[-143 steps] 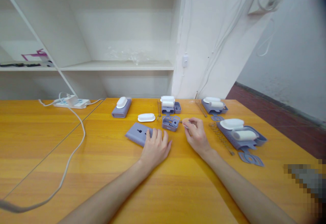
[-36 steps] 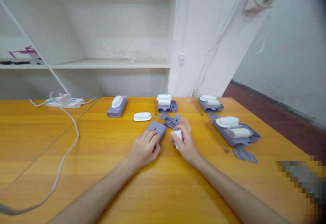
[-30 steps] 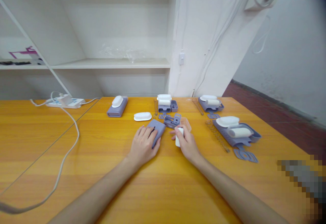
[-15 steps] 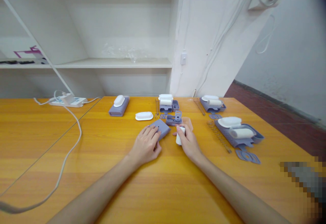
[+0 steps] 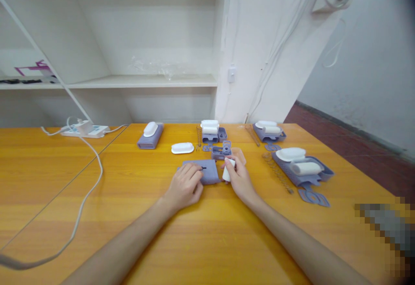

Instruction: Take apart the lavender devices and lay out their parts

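My left hand (image 5: 185,185) lies over the left part of a flat purple plastic case (image 5: 210,173), fingers curled onto its top and thumb at the near side. A small dark slot or mark shows on the case by the fingertips; I cannot make out which. My right hand (image 5: 240,180) is closed around a white cylinder (image 5: 228,171), tilted just right of the case. Beyond the hands sits a small purple tray-like part (image 5: 221,153) with a ringed piece on it. A translucent orange piece (image 5: 239,154) lies partly behind my right hand. A white oval cover (image 5: 182,148) rests behind the case.
Groups of purple cases, white covers and white cylinders stand at the back (image 5: 210,133), back right (image 5: 269,131) and right (image 5: 300,168), with springs (image 5: 279,176) and flat purple plates (image 5: 313,197). Another purple case (image 5: 150,137) bears a white cover. A power strip (image 5: 84,129) trails a cable leftward.
The purple case has turned from a slant to nearly square with the table edge and now lies flatter. My right hand keeps the white cylinder in about the same place.
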